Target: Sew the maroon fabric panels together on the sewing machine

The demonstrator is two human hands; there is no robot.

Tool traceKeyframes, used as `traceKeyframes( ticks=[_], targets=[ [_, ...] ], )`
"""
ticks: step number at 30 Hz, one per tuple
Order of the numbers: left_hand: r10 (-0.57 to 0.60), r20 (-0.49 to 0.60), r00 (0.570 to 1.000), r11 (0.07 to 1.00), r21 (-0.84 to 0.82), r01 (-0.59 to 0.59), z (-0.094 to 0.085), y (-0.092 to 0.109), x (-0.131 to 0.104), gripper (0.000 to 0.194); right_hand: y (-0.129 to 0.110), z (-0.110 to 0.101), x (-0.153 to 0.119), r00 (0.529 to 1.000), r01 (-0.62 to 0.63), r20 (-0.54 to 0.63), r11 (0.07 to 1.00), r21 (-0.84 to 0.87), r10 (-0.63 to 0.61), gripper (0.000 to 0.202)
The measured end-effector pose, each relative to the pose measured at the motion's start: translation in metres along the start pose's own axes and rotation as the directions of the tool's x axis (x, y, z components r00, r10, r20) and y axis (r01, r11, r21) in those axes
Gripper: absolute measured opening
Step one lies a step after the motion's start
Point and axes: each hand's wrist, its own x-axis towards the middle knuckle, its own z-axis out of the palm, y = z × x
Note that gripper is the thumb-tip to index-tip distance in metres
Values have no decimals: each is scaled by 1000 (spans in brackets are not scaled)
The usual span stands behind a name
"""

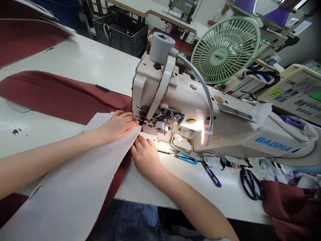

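Note:
A white sewing machine (175, 90) stands over the table, its lamp lit. Under its needle area runs a long panel (75, 180), white on top with maroon material at its right edge. My left hand (119, 125) lies flat on the panel, fingers stretched toward the presser foot. At the panel's right edge, close to the foot, my right hand (145, 155) has its fingers pressed together on the edge; its fingertips are partly hidden. A maroon sewn piece (62, 97) extends left from behind the machine head.
Blue snips (187, 158), a small tin (182, 143), a purple cutter (212, 174) and dark scissors (251, 184) lie right of my right hand. A green fan (220, 53) and control box (298, 93) stand behind. Maroon cloth (288, 207) lies at right.

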Motion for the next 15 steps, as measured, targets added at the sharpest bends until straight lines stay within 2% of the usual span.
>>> traceKeyframes(
  ticks=[4, 8, 15],
  targets=[
    [49, -69, 996, 997, 61, -45, -7, 13, -19, 31, -19, -8, -8, 995, 98, 31, 994, 38, -99, 14],
    [90, -34, 995, 995, 46, -88, -8, 21, -33, 32, -27, -13, -12, 990, 135, 25, 991, 16, -135, 13],
    [102, -62, 993, 991, 98, -95, -3, 14, -18, 35, -17, -13, -8, 992, 111, 57, 994, 12, -111, 15]
  ],
)
